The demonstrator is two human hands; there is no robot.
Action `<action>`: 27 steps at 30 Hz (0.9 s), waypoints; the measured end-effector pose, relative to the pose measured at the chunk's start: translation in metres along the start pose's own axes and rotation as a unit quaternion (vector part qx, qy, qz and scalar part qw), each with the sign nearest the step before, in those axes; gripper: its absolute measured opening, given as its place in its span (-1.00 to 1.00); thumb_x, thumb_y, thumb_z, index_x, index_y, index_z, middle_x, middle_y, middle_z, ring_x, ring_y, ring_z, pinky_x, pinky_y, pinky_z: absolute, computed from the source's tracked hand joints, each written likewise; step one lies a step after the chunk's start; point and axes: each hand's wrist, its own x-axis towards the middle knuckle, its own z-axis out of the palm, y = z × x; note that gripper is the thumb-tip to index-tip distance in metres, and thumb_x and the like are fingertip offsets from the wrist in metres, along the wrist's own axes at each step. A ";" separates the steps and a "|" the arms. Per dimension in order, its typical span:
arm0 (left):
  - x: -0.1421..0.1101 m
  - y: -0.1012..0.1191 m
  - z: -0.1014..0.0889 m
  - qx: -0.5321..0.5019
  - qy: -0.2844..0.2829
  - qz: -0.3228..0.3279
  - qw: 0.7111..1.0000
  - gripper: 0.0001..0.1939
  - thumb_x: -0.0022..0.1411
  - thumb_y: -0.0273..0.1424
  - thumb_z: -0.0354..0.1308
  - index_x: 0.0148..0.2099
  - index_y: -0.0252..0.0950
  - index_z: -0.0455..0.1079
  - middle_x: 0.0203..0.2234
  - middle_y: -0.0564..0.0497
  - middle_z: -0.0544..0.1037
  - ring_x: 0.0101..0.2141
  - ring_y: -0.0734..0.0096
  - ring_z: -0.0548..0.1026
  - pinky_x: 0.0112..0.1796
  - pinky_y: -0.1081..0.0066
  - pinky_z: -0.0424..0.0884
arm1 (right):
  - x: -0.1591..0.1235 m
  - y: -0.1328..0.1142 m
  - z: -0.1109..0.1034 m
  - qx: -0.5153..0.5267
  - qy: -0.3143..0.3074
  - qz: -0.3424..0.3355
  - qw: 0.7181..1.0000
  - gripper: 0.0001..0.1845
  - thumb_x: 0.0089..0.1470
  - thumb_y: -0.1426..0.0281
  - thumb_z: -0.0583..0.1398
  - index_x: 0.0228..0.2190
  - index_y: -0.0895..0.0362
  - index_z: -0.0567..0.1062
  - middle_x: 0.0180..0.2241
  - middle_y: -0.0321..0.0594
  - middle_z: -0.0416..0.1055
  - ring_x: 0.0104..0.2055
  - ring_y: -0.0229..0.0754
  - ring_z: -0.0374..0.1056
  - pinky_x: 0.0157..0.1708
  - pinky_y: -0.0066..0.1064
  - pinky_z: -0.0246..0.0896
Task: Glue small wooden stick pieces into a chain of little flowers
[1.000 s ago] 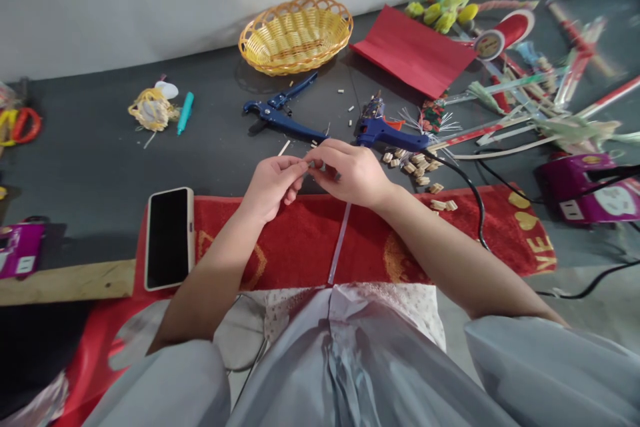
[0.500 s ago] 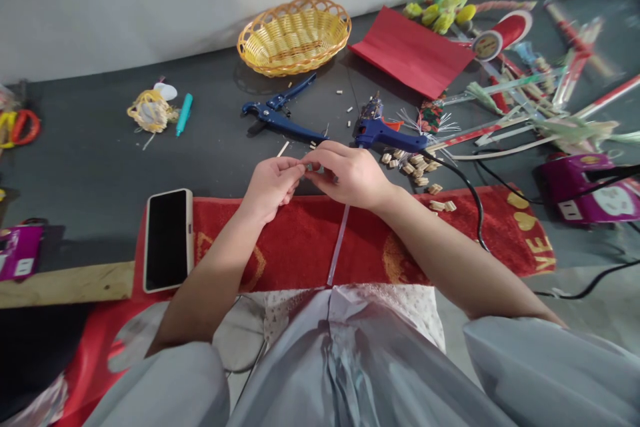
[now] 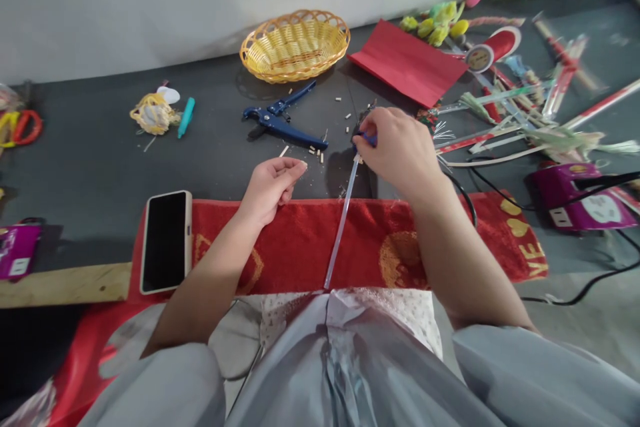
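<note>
My left hand is closed in a pinch over the far edge of the red towel. A tiny pale piece shows at its fingertips, too small to name. Just beyond that hand is a thin pale stick; I cannot tell whether the hand touches it. My right hand is closed around the blue glue gun, hiding most of it. A long translucent glue stick runs from the gun's back end across the towel toward me. Several small cut pieces lie between the hands, near the blue cutter.
A yellow woven basket stands by the wall, with red paper to its right. A thread spool and decorated sticks crowd the right. A phone lies on the left. Black cords run from a purple power strip.
My right hand has left the fingertips of my left hand and moved right and away from me onto the glue gun. The left hand has stayed in place, still pinching.
</note>
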 end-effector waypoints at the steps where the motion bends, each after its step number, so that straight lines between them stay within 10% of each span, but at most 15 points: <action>1: 0.000 0.000 0.000 -0.001 0.001 0.001 1.000 -0.71 -0.03 -0.29 0.38 -0.34 -0.31 0.38 -0.77 0.27 0.22 -0.77 0.73 0.12 -0.73 0.60 -0.07 | 0.001 0.005 -0.001 -0.017 -0.011 0.015 1.000 -0.83 0.11 0.29 0.22 -0.33 0.15 0.44 -0.27 0.03 0.42 -0.13 0.11 0.35 -0.11 0.02 0.24; 27: -0.001 0.003 0.000 0.007 0.002 0.007 1.000 -0.70 -0.01 -0.27 0.37 -0.32 -0.28 0.35 -0.73 0.27 0.22 -0.75 0.73 0.14 -0.72 0.61 -0.05 | 0.003 0.045 0.018 -0.147 -0.005 0.053 0.988 -0.67 -0.04 0.23 0.33 -0.31 0.23 0.53 -0.28 0.19 0.45 -0.11 0.23 0.38 -0.18 0.10 0.28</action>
